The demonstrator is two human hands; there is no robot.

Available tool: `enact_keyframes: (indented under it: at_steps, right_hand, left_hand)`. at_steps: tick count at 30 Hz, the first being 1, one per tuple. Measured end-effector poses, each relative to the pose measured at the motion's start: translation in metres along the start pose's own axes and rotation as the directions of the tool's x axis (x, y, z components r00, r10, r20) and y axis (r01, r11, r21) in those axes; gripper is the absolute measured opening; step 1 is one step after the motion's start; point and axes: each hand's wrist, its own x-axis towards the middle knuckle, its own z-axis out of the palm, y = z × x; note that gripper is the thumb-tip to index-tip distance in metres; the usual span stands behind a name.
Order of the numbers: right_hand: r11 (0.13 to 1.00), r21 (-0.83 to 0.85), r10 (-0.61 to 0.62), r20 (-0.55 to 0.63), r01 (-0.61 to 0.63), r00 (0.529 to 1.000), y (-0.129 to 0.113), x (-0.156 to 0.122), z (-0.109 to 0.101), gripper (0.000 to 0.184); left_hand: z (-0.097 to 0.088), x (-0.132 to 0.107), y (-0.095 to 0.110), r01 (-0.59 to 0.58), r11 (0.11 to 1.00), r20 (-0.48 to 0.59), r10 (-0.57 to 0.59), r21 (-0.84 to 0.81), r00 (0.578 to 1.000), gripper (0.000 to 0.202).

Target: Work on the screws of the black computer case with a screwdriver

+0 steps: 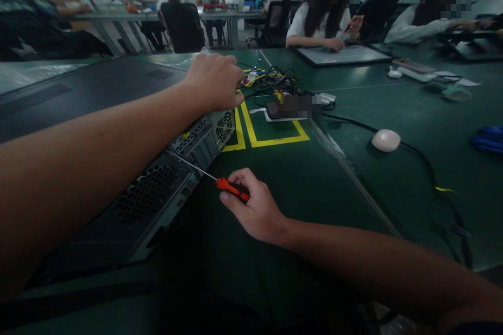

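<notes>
A dark computer case [118, 70] lies on its side at the left, its back panel with vents and slots turned toward me. My left hand [214, 81] reaches across it and grips the case's far rear corner, fingers bent over the edge. In my right hand [257, 207] is a screwdriver [232, 188] with a red and black handle, held from the side between thumb and fingers. Its long metal shaft points left, and the tip meets the back panel near the slot covers. My left forearm passes just above the tip, so the exact contact point is hard to make out.
Yellow tape [279, 141] marks the green table [314, 188]. Beyond lie tangled cables [275, 81] and a phone [291, 109]. A white mouse [385, 140] sits at right beside a black cable [428, 167]. Several people work at tables behind.
</notes>
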Motion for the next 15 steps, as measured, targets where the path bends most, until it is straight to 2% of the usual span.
enact_keyframes:
  at_steps: [15]
  right_hand:
    - [1.000, 0.001, -0.003, -0.013, 0.003, 1.000, 0.0000, 0.0002, 0.0006, 0.017]
  left_hand:
    - [-0.0006, 0.0001, 0.0016, -0.007, 0.999, -0.018, 0.008, 0.037, 1.000, 0.055]
